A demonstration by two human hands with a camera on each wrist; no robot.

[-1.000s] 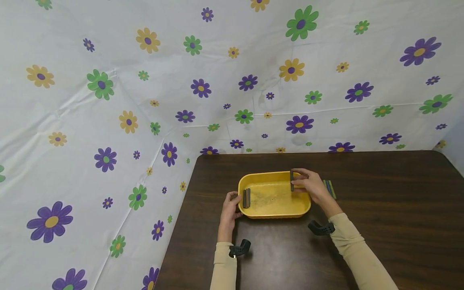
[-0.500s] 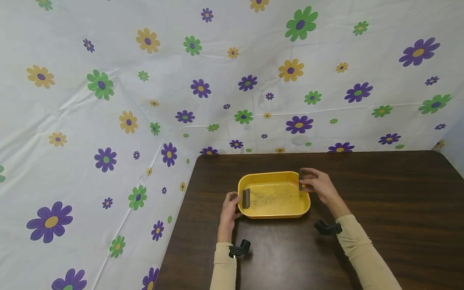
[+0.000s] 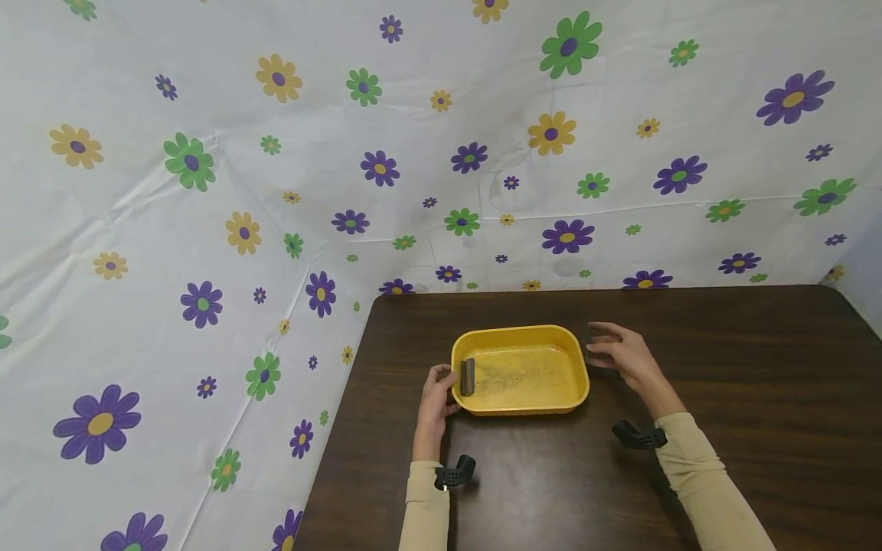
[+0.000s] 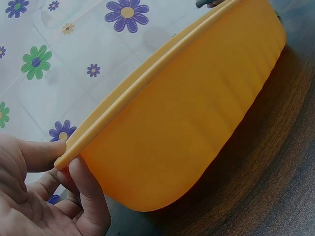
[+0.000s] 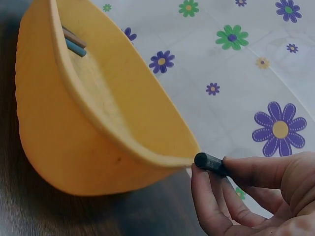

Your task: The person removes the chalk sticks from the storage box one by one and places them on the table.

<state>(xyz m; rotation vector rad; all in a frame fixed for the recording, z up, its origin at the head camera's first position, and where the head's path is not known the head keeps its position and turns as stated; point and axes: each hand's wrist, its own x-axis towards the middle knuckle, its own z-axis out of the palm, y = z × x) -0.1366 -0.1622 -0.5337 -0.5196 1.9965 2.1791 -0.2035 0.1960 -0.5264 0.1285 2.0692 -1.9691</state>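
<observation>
A yellow plastic tray [image 3: 520,409] stands on the table. My left hand [image 3: 434,394] grips its left end, with the thumb and fingers pinching the rim in the left wrist view. Just past the tray's right end is my right hand [image 3: 623,356]. In the right wrist view it pinches a dark crayon-like stick [image 5: 210,163] between thumb and fingers, close to the rim; the head view barely shows this stick. Inside the tray's left end lie a brown stick [image 5: 75,38] and a blue stick [image 5: 76,48], side by side.
The dark wood-grain table [image 3: 530,482] reaches up to a white flowered sheet [image 3: 413,130] hanging behind it and on the left. In the left wrist view, a sliver of green [image 4: 277,15] shows beyond the tray's far end.
My right hand has moved right, carrying the dark stick from over the tray to beyond its right end. The green and blue sticks on the table there are now hidden. My left hand stays put.
</observation>
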